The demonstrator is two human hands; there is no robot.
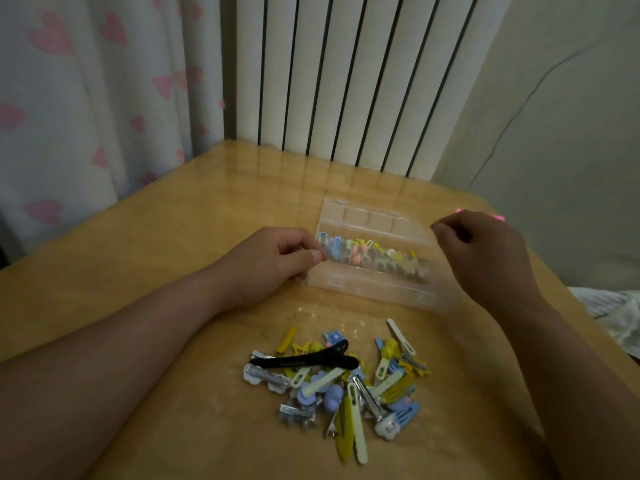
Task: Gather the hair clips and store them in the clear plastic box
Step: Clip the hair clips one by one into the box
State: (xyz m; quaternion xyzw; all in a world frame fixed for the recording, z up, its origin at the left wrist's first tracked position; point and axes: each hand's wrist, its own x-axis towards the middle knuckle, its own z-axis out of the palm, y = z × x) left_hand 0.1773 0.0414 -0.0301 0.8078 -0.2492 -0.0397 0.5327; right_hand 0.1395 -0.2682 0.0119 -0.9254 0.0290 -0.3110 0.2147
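Observation:
A clear plastic box [372, 289] lies open on the wooden table [173, 237], its lid [374, 216] tipped back. Inside it stands a row of several small clips [374, 256] in blue, yellow and pink. My left hand [273, 261] pinches the box's left end, by the blue clip. My right hand [485, 258] hovers over the box's right end with fingers curled; something pink [498, 217] shows behind it, and whether the hand holds it I cannot tell. A pile of several loose hair clips [346, 382] lies nearer me, with a long black clip [304, 361] on top.
A white radiator [346, 74] stands behind the table's far edge. A curtain with pink hearts [86, 98] hangs at the left. A pale wall with a thin cable [519, 109] is at the right, and crumpled white cloth [620, 313] lies beyond the table's right edge.

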